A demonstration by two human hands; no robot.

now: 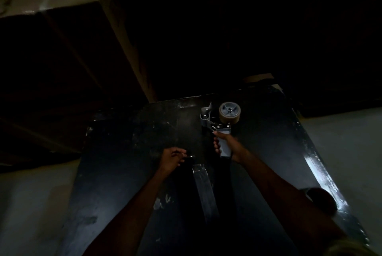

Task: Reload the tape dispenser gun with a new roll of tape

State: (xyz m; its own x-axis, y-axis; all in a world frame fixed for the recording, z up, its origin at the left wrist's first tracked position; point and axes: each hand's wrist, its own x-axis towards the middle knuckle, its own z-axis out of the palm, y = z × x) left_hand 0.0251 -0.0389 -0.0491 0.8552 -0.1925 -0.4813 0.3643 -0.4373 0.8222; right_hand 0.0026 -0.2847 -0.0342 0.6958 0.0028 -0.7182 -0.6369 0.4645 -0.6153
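Head view: right hand (228,146) clamped around grey tape dispenser gun (215,123), brown tape roll (229,114) seated. Left fingers (177,153) pinched, seemingly on dark tape end; hard to confirm. Best kept taut and straight over black bench (124,152).

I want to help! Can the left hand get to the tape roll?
Probably yes. The left hand rests on the dark table, and nothing visible lies between it and the tape roll on the gun the right hand holds.
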